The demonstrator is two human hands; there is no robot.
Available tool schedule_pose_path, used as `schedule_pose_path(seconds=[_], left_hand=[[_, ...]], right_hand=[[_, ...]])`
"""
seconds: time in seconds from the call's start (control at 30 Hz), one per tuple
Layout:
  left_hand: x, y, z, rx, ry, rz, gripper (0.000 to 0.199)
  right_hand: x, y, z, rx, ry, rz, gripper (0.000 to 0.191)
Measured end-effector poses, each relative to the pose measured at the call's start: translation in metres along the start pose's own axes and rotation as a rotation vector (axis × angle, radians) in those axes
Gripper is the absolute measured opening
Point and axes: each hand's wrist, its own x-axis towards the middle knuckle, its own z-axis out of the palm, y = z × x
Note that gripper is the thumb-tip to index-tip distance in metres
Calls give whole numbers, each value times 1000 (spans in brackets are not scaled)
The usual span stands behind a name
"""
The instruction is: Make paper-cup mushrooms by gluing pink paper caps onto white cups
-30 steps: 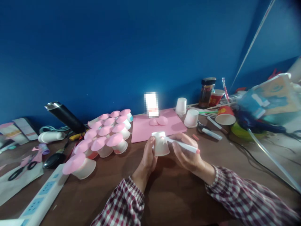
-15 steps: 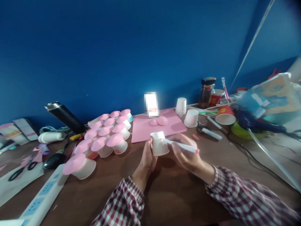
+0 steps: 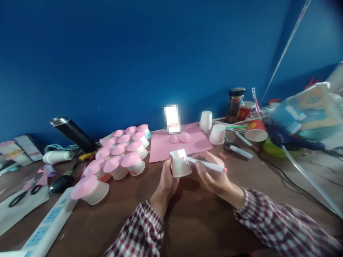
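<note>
My left hand (image 3: 168,176) is closed around the left side of a white paper cup (image 3: 181,166), held upside down above the brown table. A white marker (image 3: 209,164) with a pinkish-red end lies in the closed fingers of my right hand (image 3: 213,175). Its tip is at the upper right side of the cup; whether it touches cannot be made out. Behind the cup, pink paper (image 3: 160,150) lies flat with two pink paper cones (image 3: 184,137) on it. A small red marker cap (image 3: 222,155) rests to the right of my right hand.
Several upturned cups with pink cone tops (image 3: 131,159) stand at left, near a power strip (image 3: 46,225), scissors (image 3: 20,198) and a black flask (image 3: 75,134). At right are two upturned white cups (image 3: 217,134), a capped marker (image 3: 241,152), a red paper cup (image 3: 255,131) and a dark jar (image 3: 235,105).
The cup and my left hand have shifted very slightly left. The marker stays at the cup's side in my right hand, and the rest looks the same.
</note>
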Motion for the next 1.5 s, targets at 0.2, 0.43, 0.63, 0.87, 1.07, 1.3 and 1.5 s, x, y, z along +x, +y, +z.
schedule_pose_path(seconds=[0.2,0.43,0.63,0.87,1.07,1.3,1.5], left_hand=[[2,1,-5,25,-4,-11,44],[2,4,-3,-10,53,-36,40],[0,5,-1,-11,97,-51,38],[0,5,1,-8,65,-39,36],[0,5,1,-6,0,-34,40],[-2,3,-3,-30,-61,-67,55],[-2,2,-6,-6,-16,-69,48]], right_hand=[[-2,1,-1,53,-2,58,9],[-4,3,1,97,-37,91,10],[-4,1,1,118,-54,95,11],[-4,3,2,108,-73,55,9],[-4,5,3,108,-37,88,10],[-4,3,2,111,4,106,9],[-4,1,1,92,-26,76,10]])
